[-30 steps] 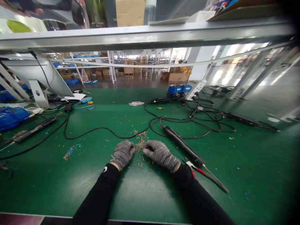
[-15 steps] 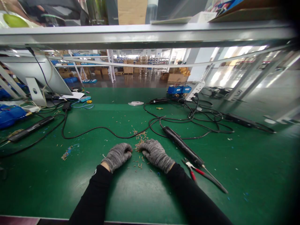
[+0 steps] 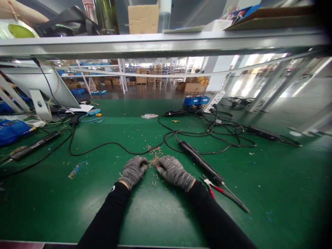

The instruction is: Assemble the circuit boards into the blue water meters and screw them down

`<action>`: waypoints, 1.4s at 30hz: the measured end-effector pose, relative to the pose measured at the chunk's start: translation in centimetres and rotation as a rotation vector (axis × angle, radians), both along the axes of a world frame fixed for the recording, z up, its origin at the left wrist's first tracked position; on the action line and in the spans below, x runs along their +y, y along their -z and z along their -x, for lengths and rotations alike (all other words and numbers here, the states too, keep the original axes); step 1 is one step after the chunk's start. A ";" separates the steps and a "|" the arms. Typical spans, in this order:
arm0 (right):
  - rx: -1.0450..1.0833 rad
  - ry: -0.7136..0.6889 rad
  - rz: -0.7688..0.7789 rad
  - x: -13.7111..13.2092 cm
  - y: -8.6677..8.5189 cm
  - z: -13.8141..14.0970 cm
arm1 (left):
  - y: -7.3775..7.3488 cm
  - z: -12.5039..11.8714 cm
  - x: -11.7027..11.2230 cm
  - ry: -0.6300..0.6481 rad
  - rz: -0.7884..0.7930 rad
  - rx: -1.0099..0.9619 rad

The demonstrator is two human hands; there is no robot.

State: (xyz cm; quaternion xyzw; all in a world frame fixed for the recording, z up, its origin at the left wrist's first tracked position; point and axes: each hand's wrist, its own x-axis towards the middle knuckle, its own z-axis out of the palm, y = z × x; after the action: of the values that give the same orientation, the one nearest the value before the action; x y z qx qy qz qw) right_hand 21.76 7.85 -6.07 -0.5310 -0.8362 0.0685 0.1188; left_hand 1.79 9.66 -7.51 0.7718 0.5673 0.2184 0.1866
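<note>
Your gloved left hand (image 3: pixel 134 171) and right hand (image 3: pixel 175 172) flank heaped screws (image 3: pixel 153 162) on the green bench (image 3: pixel 147 218), both curled inward, seemingly to bring the pieces within fingertip reach; whether either pinches one cannot be told; driver (image 3: pixel 201 162) and pliers (image 3: pixel 208 182) lie by your right sleeve (image 3: pixel 209 212), apparently parked clear of the heap

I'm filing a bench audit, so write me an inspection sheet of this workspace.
Surface: green tabletop, glossy
Job's things: small screw-like parts in a loose heap
Clutter: pliers, black electric screwdriver at right; clear bag behind the heap
Hands: gloved left hand and right hand flank the heap; grip unclear
Cables: black cables cross the heap's far side, tangle near white power strip
Surroundings: metal beam above, monitor at left, cartons beyond
</note>
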 end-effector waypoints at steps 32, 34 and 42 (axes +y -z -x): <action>-0.051 0.144 0.006 0.7 0.4 2.2 | -1.3 1.4 -0.6 0.271 0.218 -0.086; -0.065 0.139 0.016 0.6 0.2 2.4 | -1.2 1.3 -0.5 0.235 0.175 -0.111; 0.080 -0.010 0.066 -0.7 -0.4 -0.3 | -1.0 -0.3 -1.3 0.306 0.060 -0.079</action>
State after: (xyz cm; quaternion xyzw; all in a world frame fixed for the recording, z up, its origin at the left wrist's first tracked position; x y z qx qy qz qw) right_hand 22.06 7.17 -5.70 -0.5274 -0.8306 0.1178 0.1340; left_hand 2.09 8.37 -6.51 0.8340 0.4417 0.2007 0.2629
